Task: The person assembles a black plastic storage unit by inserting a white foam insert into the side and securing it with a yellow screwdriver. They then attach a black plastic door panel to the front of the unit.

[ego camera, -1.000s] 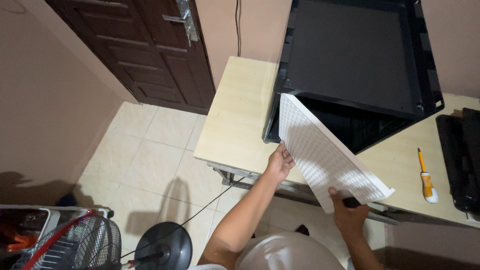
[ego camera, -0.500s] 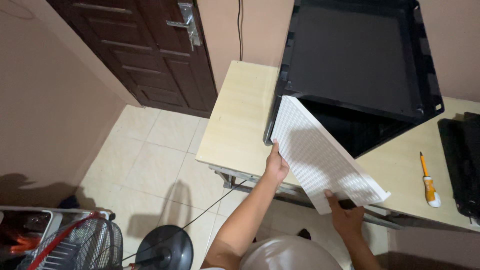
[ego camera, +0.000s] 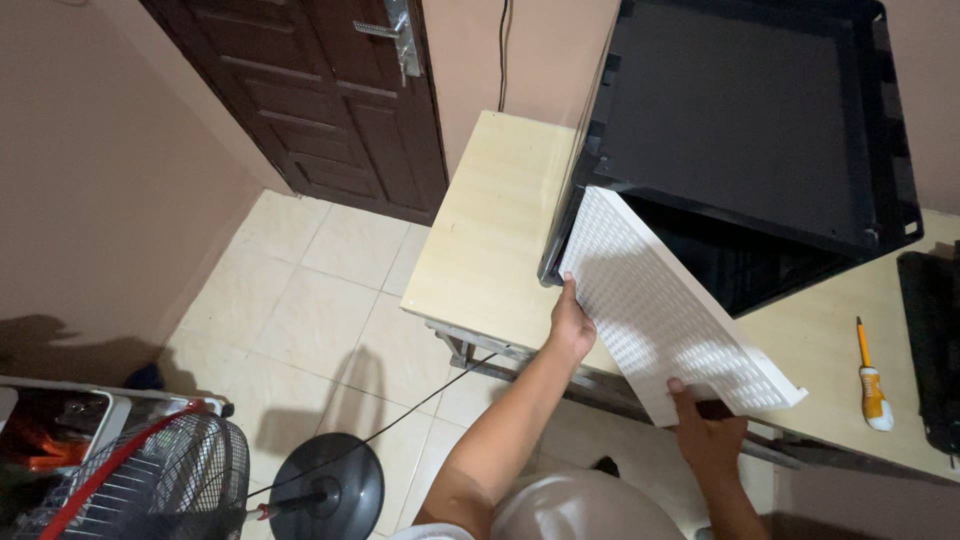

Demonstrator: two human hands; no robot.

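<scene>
Leaning from the table edge up against a black frame, a white sheet [ego camera: 672, 312] dotted with small marks is held by both hands. The left hand [ego camera: 570, 330] is set on the sheet's left edge, fingers closed around it, with the thumb lying along the edge. The right hand [ego camera: 708, 432] is clamped on the lower corner, the thumb pressed on the top face and the other fingers hidden beneath. The sheet is tilted, its upper end resting against the lower left corner of the large black frame [ego camera: 745, 130], which is propped against the wall and fills the back of the table [ego camera: 490, 240]. The frame's dark inside is partly covered by the sheet.

To the right, a screwdriver with a yellow and white handle [ego camera: 870, 378] lies on the table top, well apart from the sheet, and a black object [ego camera: 932, 350] is cut off by the picture's edge. A dark wooden door [ego camera: 330, 100] is seen left of the table. On the tiled floor below, a standing fan [ego camera: 160, 480] and its round base [ego camera: 325, 490] are placed, with a cord running toward the table.
</scene>
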